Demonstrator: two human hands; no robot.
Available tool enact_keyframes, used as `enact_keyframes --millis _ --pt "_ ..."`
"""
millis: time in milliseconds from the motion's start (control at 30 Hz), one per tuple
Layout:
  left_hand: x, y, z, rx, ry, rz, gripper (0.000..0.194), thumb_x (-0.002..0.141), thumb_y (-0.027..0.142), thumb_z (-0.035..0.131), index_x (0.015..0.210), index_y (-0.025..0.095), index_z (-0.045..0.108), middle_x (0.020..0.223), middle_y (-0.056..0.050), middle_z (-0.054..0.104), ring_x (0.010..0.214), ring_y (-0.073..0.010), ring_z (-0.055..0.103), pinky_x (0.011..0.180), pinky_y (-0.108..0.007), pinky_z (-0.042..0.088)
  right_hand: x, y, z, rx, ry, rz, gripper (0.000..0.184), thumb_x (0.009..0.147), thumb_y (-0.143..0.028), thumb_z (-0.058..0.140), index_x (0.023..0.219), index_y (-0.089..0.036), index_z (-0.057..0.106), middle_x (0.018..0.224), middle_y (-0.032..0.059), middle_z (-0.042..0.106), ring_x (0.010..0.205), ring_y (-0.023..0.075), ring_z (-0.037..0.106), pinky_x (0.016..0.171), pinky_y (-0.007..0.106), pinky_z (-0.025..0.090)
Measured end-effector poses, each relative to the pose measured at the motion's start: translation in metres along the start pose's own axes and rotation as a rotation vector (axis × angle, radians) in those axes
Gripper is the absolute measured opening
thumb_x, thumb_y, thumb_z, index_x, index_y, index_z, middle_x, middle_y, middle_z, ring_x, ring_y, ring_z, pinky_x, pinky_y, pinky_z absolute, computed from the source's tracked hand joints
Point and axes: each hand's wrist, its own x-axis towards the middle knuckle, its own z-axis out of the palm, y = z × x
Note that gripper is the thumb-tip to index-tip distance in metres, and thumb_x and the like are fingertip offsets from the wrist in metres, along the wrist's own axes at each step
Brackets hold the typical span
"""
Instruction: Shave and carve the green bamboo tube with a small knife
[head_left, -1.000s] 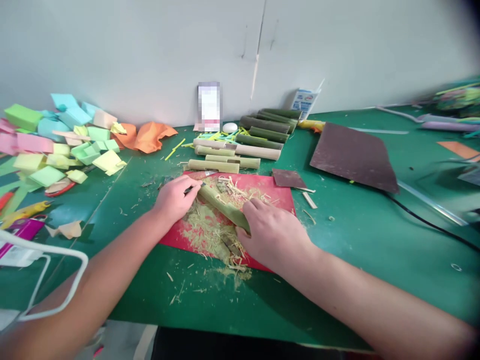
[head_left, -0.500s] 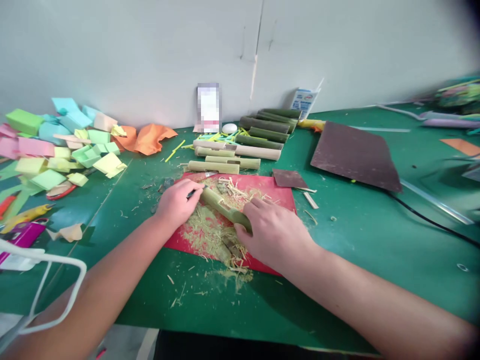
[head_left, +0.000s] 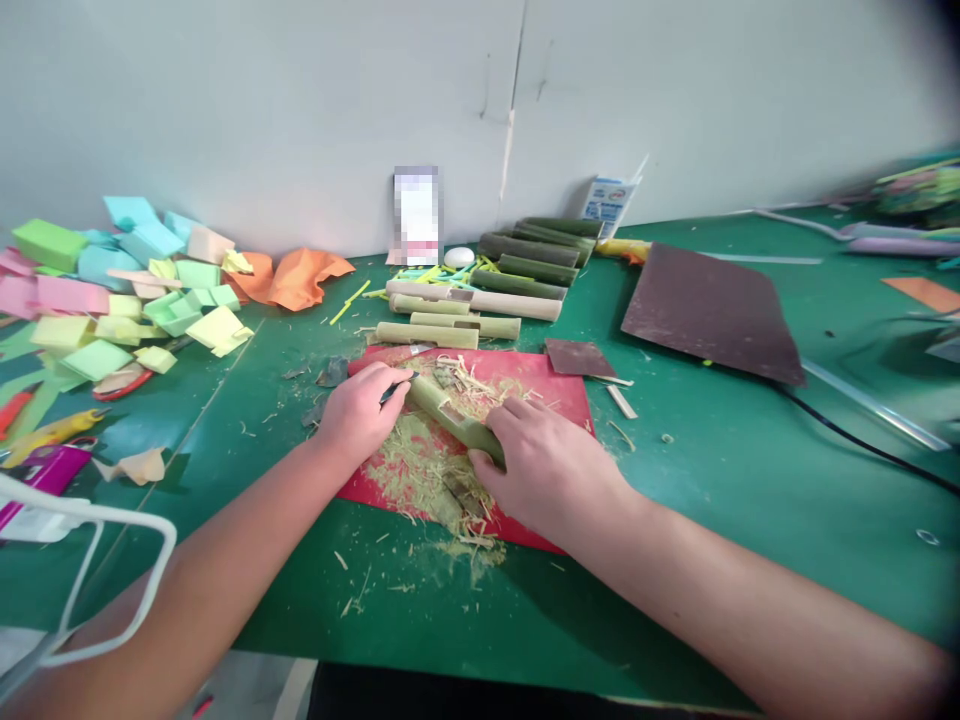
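Observation:
A pale green bamboo tube with a notch cut in its upper side lies slantwise over the red sheet. My right hand is wrapped round its near end. At the far end, my left hand is closed, pinching a small, thin dark piece against or close beside the tube's end; its kind is too small to make out. Pale shavings and dust cover much of the sheet under the tube.
Behind the sheet lie cut bamboo pieces and darker green tubes. A brown sheet is at right, with a smaller brown square nearer. Folded paper boxes and a yellow cutter are at left. A phone leans on the wall.
My left hand and the dark piece have shifted slightly to the right and towards me at the tube's far end. My right hand and the bamboo tube stay nearly still.

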Motion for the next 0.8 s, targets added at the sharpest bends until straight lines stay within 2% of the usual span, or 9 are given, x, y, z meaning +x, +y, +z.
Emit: enact_keyframes --millis 167,300,433,567,667,800 --pt "-0.005 0.013 0.003 -0.114 -0.105 0.076 0.02 0.089 0.023 0.049 0.1 0.016 0.065 0.091 -0.007 0.067 0.083 -0.0169 0.064 0.077 -0.03 0.052 0.0 -0.002 0.001 0.017 0.022 -0.012 0.009 0.077 -0.025 0.055 0.078 -0.016 0.057 0.081 0.0058 0.059 0.074 0.0184 0.056 0.063 0.029 0.039" --pt "-0.006 0.013 0.002 -0.064 -0.031 0.031 0.019 0.089 0.022 0.049 0.097 0.016 0.066 0.09 -0.008 0.067 0.084 -0.0175 0.063 0.078 -0.031 0.051 0.0 -0.002 0.001 0.034 0.004 0.02 0.011 0.078 -0.027 0.054 0.076 -0.017 0.057 0.079 0.0049 0.058 0.069 0.017 0.055 0.06 0.028 0.038" --pt "-0.005 0.012 0.0 -0.056 -0.096 0.077 0.02 0.09 0.023 0.049 0.098 0.016 0.065 0.088 -0.007 0.067 0.08 -0.0162 0.063 0.076 -0.029 0.051 0.0 -0.003 0.002 0.029 -0.02 0.018 0.013 0.077 -0.027 0.055 0.072 -0.016 0.057 0.077 0.0053 0.058 0.069 0.0171 0.055 0.062 0.028 0.039" --pt "-0.004 0.012 -0.001 -0.009 -0.025 0.05 0.02 0.09 0.023 0.049 0.091 0.014 0.066 0.085 -0.007 0.067 0.08 -0.0165 0.063 0.075 -0.029 0.051 0.001 -0.002 0.004 0.038 0.002 0.001 0.013 0.078 -0.028 0.054 0.074 -0.016 0.058 0.077 0.0058 0.058 0.072 0.0178 0.056 0.066 0.029 0.041" --pt "-0.005 0.013 0.0 -0.031 -0.079 0.091 0.02 0.091 0.023 0.048 0.095 0.015 0.066 0.084 -0.007 0.067 0.077 -0.0157 0.063 0.073 -0.028 0.051 0.002 -0.001 0.005 0.044 0.008 -0.012 0.012 0.078 -0.027 0.054 0.074 -0.016 0.058 0.076 0.0057 0.058 0.071 0.0174 0.055 0.065 0.029 0.041" --pt "-0.005 0.013 0.002 0.0 -0.025 0.071 0.02 0.09 0.023 0.048 0.095 0.014 0.066 0.087 -0.008 0.067 0.08 -0.0168 0.063 0.073 -0.028 0.051 0.003 -0.001 0.005 0.044 0.01 -0.009 0.015 0.079 -0.029 0.052 0.074 -0.016 0.057 0.076 0.0059 0.059 0.072 0.0185 0.056 0.065 0.029 0.041"
